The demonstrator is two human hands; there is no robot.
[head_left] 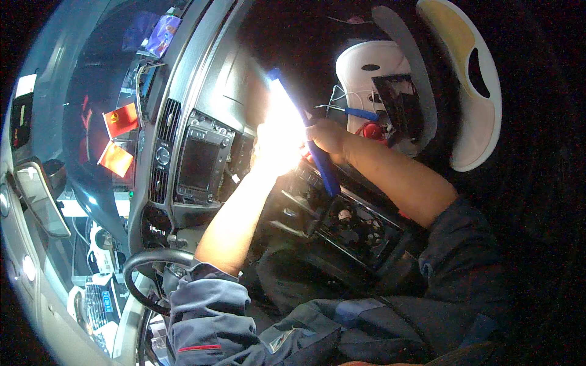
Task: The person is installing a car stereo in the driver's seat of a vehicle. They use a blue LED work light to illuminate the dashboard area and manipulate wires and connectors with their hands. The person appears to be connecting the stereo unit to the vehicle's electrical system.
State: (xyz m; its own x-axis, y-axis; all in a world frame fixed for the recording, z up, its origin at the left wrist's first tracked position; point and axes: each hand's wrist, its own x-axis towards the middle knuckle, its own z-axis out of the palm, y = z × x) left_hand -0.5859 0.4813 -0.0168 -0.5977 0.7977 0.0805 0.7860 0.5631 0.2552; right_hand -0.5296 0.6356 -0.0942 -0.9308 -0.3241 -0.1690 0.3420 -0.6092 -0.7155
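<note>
Left of the dashboard screen (198, 163), a dark, rounded steering wheel (146, 268) curves at the lower edge. Just right of the screen, the left hand (274, 146) is washed out by glare, so I cannot tell its grip. Further right, the right hand (326, 135) is clenched around a long, flat blue plastic pry tool (320, 165), slanting over the cramped, opened black console (348, 226).

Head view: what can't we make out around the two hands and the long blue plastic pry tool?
- Left hand: washed out by glare; fingers and grip unreadable.
- Long blue plastic pry tool: upper part lost in the same glare; working tip not visible.
- Right hand: closed on the tool; fingertips hidden behind it.
- Dark open console cavity: too shadowed to tell parts.
- Black dashboard screen: blank, detail too small.
</note>
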